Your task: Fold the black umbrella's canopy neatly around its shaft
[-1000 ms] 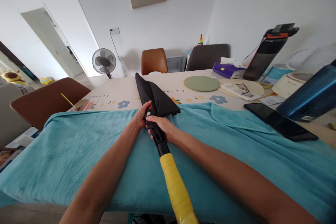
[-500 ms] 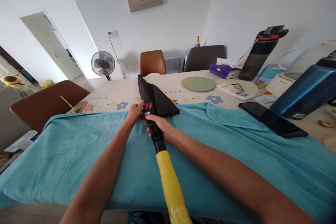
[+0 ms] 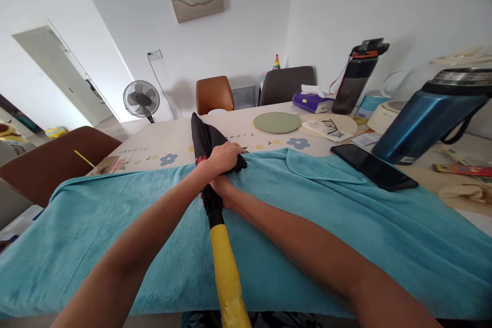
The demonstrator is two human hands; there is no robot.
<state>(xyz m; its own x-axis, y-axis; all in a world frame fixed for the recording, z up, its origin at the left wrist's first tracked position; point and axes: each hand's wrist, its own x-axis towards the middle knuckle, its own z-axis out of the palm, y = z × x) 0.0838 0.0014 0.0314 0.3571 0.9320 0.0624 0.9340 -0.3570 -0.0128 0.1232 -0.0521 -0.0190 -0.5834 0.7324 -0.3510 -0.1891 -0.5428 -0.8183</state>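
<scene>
A folded black umbrella (image 3: 204,139) with red lettering points away from me across the table, its yellow-wrapped handle (image 3: 226,271) toward my body. My right hand (image 3: 225,190) is wrapped round the gathered cloth just above the black collar; my left arm hides part of it. Crossing over on top, my left hand (image 3: 226,158) grips the loose flap of canopy on the right side, fingers closed on its edge. Beneath lies a turquoise blanket (image 3: 161,246) spread over the near part of the table.
Right of the blanket lie a black phone (image 3: 373,166) and a tilted blue flask (image 3: 430,118). Farther back are a dark water bottle (image 3: 355,79), a purple tissue pack (image 3: 313,102), glasses (image 3: 331,127) and a green placemat (image 3: 277,122). Brown chairs and a fan (image 3: 141,100) stand beyond.
My left hand has let go of the umbrella's left side and crossed over to the flap on the right. My right hand keeps its hold. The view has turned slightly right.
</scene>
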